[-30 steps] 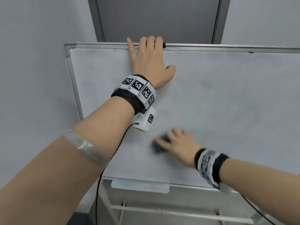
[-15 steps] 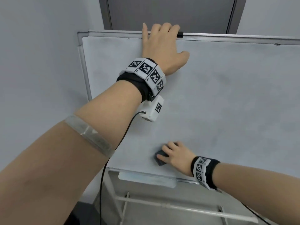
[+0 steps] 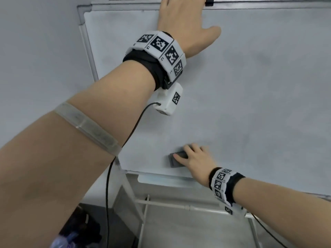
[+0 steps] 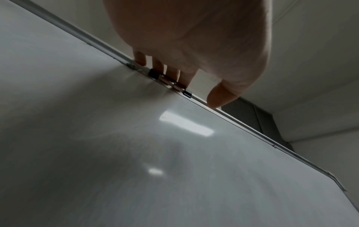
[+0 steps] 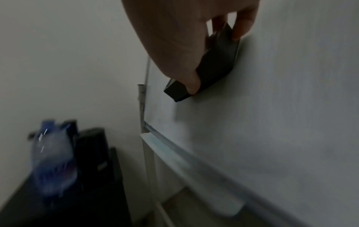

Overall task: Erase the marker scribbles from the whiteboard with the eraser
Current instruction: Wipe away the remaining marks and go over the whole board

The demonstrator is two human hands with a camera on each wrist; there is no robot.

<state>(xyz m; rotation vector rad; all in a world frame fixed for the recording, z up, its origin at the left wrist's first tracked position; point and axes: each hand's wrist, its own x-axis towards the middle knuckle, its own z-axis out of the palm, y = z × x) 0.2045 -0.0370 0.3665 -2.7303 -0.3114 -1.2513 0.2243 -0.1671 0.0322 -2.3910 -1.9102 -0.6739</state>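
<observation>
The whiteboard (image 3: 250,104) stands upright, wiped to faint grey smudges, with no clear scribbles in sight. My right hand (image 3: 186,154) grips the dark eraser (image 3: 176,161) and presses it flat on the board near its lower left corner, just above the bottom frame. The right wrist view shows that hand (image 5: 213,59) with thumb and fingers pinching the eraser (image 5: 176,90) against the board (image 5: 272,107). High up, my left hand (image 3: 186,18) lies flat on the board. In the left wrist view its fingertips (image 4: 139,59) reach the top frame of the board (image 4: 136,153).
A marker tray (image 3: 161,179) runs under the bottom frame, with the stand's crossbar (image 3: 170,204) below. A black clip (image 3: 209,1) sits on the top edge. A blurred blue-labelled bottle (image 5: 52,161) stands on a dark surface at lower left. A grey wall borders the board's left side.
My right hand has slid the eraser down to just above the bottom frame. The left hand has stayed at the top edge. The head view has tilted downward.
</observation>
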